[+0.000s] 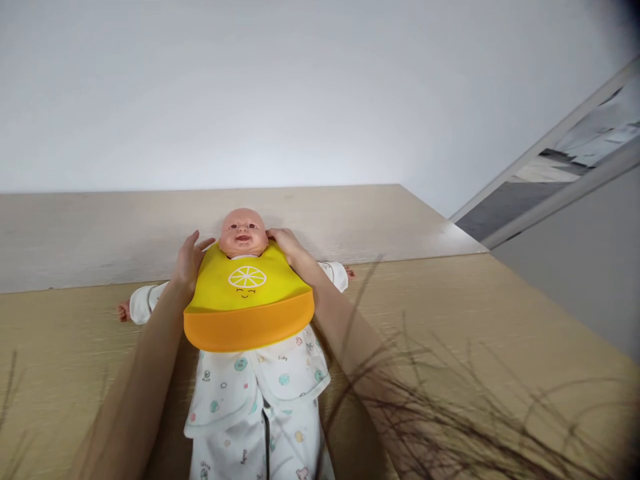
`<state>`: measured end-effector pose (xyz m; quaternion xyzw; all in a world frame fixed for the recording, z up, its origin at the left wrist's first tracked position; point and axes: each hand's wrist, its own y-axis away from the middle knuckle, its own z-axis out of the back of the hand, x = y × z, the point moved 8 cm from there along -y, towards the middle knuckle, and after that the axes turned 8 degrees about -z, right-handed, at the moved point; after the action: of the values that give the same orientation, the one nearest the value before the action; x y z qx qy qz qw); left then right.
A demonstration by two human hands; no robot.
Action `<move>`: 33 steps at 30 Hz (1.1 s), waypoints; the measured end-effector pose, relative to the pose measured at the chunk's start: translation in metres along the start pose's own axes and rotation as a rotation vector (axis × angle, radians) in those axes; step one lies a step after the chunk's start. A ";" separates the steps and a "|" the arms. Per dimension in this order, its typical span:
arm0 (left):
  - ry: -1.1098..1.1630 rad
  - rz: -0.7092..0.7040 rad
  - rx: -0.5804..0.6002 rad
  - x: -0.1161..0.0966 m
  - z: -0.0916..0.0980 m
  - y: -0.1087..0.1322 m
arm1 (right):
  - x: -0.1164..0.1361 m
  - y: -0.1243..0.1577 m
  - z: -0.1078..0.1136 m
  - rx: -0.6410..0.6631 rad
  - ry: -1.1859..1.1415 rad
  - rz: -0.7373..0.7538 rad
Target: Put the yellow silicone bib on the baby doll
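A baby doll [244, 230] lies face up in a white outfit [285, 373] with small coloured prints, its arms stretched to both sides. A yellow bib [247, 287] with a citrus slice and smiling face covers its chest, and an orange pocket [250, 323] runs along the bib's lower edge. My left hand [191, 259] is beside the bib's upper left edge, thumb and fingers apart. At the other side of the doll's neck is my right hand [286, 245], its fingers partly hidden behind the neck and bib; what they touch there does not show.
The wooden surface [425, 300] has a paler strip [340, 220] along its back, against a white wall [300, 87]. A slanted framed panel [550, 167] stands at the right. Dark hair strands cross the lower right of the view.
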<state>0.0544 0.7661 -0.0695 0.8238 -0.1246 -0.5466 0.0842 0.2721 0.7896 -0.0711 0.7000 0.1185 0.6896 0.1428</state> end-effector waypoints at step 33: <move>-0.182 -0.207 0.013 -0.018 0.044 0.131 | -0.028 0.177 0.026 0.207 0.013 0.003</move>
<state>-0.0079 0.6458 -0.0349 0.7798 -0.0494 -0.6240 0.0104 0.2921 0.6141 -0.0327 0.7068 0.1888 0.6784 0.0680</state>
